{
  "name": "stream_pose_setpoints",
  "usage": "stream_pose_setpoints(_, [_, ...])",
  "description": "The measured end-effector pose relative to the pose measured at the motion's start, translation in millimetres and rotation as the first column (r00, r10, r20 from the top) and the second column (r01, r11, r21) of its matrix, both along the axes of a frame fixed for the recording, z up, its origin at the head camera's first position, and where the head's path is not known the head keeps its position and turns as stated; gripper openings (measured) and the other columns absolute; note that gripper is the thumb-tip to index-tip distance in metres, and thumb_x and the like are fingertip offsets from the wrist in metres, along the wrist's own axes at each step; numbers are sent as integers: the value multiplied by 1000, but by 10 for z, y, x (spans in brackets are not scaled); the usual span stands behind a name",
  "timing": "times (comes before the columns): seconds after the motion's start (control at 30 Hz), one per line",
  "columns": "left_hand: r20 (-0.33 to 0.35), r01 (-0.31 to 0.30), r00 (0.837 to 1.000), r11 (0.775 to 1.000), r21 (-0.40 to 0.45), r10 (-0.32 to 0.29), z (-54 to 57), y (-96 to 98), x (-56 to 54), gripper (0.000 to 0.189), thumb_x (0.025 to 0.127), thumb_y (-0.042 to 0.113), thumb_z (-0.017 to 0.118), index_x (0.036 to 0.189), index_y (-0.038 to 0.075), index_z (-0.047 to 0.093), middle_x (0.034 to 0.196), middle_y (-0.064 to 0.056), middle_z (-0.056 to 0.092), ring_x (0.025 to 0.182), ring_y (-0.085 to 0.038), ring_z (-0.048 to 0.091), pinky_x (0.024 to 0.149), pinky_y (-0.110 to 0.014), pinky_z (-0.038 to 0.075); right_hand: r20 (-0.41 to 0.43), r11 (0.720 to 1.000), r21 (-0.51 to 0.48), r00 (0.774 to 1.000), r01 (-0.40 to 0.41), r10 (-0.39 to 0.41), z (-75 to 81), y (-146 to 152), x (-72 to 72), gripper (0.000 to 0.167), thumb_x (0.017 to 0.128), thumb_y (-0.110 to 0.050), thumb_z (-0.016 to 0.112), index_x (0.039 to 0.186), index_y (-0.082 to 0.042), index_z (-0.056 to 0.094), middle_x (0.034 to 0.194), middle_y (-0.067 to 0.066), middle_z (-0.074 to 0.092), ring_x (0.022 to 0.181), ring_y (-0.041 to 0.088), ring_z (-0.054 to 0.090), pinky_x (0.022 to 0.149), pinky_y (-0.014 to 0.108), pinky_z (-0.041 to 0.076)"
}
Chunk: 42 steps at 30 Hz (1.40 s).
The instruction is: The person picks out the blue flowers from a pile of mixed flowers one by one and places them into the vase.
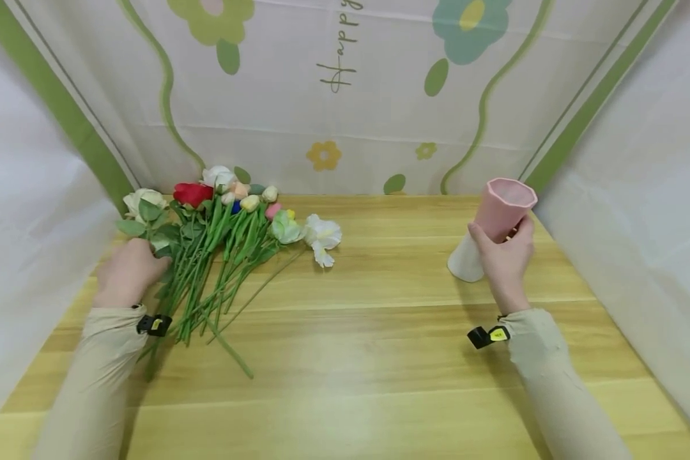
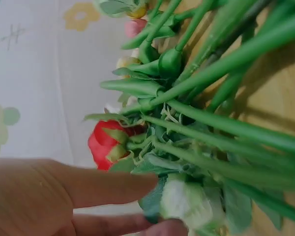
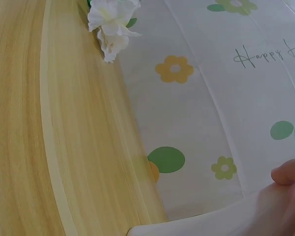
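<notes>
On the left of the table in the head view lies a loose bunch of artificial flowers, with a red rose [image 1: 193, 195], a cream rose [image 1: 144, 203] and long green stems [image 1: 224, 255]. My left hand [image 1: 131, 271] is at the bunch's left side, among the leaves. In the left wrist view its thumb [image 2: 113, 187] and fingers are spread apart around a leaf beside a whitish-green flower head [image 2: 189, 201]. My right hand [image 1: 507, 259] grips a pink and white vase [image 1: 497, 204] round the middle. The vase leans to the right, mouth up, its white base low over the table.
A white ruffled flower [image 1: 322, 237] sticks out at the bunch's right edge. Behind the wooden table [image 1: 345, 332] hangs a white cloth [image 1: 379, 121] printed with flowers, and white sheets [image 1: 627, 160] close off both sides.
</notes>
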<state>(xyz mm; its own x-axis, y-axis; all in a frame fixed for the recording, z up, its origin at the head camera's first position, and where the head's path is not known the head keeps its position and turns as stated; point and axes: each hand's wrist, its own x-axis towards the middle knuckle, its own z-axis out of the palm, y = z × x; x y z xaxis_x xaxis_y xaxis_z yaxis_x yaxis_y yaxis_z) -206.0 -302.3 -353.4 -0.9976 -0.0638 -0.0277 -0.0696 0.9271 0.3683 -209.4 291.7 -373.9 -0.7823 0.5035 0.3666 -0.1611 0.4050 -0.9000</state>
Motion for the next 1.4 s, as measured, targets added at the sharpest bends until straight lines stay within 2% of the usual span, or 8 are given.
stream_pose_setpoints(0.07, [-23,-5,1000,1000,0,5,15,47,-25,36,93,27,58,98,-8,59,87,-30,57,74,-45,56,50,-50,45,6,1000,7,1000,-4,4,-3,-3,2,77,80,-26,82,143,-15,38,132,4,50,115,16,49,95,36,43])
stream_pose_setpoints(0.2, [-66,8,998,1000,7,-8,4,114,-80,60,94,25,60,138,-11,41,124,-46,40,108,-62,40,68,-67,43,7,1000,6,1000,-5,5,-5,6,7,78,81,-25,82,144,-16,38,133,5,49,116,16,48,96,36,43])
stream_pose_setpoints(0.4, [-153,41,987,998,-39,-46,-32,116,-78,39,93,20,61,116,-11,60,114,-41,52,99,-58,48,67,-60,44,4,1000,3,1000,-3,3,2,6,2,79,80,-23,82,145,-16,37,134,4,49,116,16,48,95,36,44])
stream_pose_setpoints(0.53, [-123,-14,992,1000,-4,14,0,135,-45,48,93,25,63,109,-18,50,94,-39,55,73,-47,57,48,-47,46,17,1000,10,1000,3,-4,0,10,-3,79,80,-25,82,144,-15,38,133,4,50,115,16,49,95,35,44])
stream_pose_setpoints(0.63, [-76,-70,995,997,11,71,37,150,-7,43,93,31,63,78,-7,50,63,-17,49,51,-28,50,38,-37,40,26,1000,13,1000,2,-2,5,2,-22,78,80,-27,82,144,-16,38,132,4,50,115,16,49,95,35,44])
stream_pose_setpoints(0.77, [-2,-66,998,997,-46,66,61,171,20,51,93,39,61,55,14,38,53,-1,35,51,-22,44,42,-41,39,21,1000,-1,1000,-7,7,85,-67,30,76,82,-22,81,144,-13,38,133,6,49,115,17,49,95,35,44])
stream_pose_setpoints(1.1, [106,-9,994,996,-88,19,29,181,-31,44,89,34,64,59,10,43,66,-18,52,65,-37,57,48,-51,45,21,1000,1,1000,1,-1,-5,35,-11,79,81,-22,81,146,-16,36,134,5,48,116,17,48,95,35,44])
stream_pose_setpoints(1.4, [129,19,992,994,-106,-6,-6,179,-84,32,84,22,63,86,-9,57,92,-39,56,80,-53,59,51,-58,46,26,1000,19,1000,8,-9,-4,21,-7,78,82,-22,80,146,-13,36,134,6,49,116,17,49,95,35,44])
